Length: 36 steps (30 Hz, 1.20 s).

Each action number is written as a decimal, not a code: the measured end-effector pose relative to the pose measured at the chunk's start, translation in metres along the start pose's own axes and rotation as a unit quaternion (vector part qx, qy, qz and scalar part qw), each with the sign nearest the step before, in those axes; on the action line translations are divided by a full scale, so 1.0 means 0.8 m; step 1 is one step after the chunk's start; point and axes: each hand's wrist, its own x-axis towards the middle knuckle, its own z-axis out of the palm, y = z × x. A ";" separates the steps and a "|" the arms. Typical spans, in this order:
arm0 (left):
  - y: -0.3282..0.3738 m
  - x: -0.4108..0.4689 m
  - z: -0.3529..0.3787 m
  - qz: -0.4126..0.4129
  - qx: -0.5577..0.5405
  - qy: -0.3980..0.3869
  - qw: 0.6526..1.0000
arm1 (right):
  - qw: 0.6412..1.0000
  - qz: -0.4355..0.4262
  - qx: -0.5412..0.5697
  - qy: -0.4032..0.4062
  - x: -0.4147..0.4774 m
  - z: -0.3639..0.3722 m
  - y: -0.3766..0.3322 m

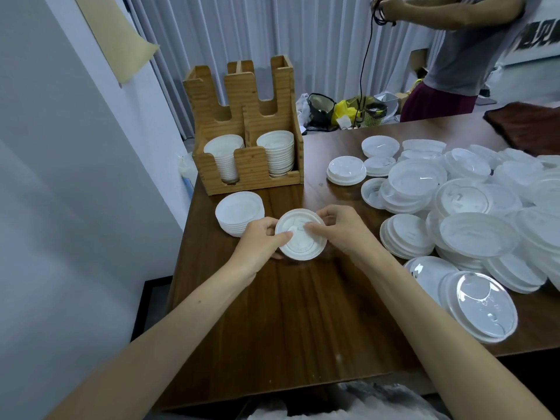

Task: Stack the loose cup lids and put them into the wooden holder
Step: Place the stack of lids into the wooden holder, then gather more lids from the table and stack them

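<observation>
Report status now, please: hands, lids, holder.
Left hand and right hand both hold one white lid. Wooden holder: two front slots partly filled. Small lid stack sits before holder; loose pile at right.

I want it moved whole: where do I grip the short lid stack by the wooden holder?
Grip the lid stack low on its side wall, from above, fingers on opposite sides; it stands flat, and a top-rim hold would likely leave lower lids.
</observation>
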 end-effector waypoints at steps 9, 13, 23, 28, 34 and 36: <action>0.003 0.011 0.004 0.038 0.047 -0.023 0.998 | 0.998 -0.035 -0.049 0.020 0.012 0.010 0.000; 0.015 0.021 -0.003 0.050 0.068 -0.029 0.996 | 0.998 -0.032 -0.050 0.021 0.024 0.005 -0.017; 0.081 0.083 -0.035 -0.013 -0.103 0.081 0.991 | 0.987 0.001 0.158 0.038 0.072 -0.003 -0.089; 0.101 0.114 -0.065 0.009 -0.037 0.083 0.996 | 0.981 -0.021 0.168 0.096 0.118 -0.019 -0.129; 0.131 0.161 -0.092 0.097 0.053 0.130 0.985 | 0.987 -0.060 0.139 0.053 0.161 -0.024 -0.167; 0.135 0.182 -0.095 0.074 0.058 0.141 0.986 | 0.988 -0.062 0.131 0.054 0.177 -0.020 -0.171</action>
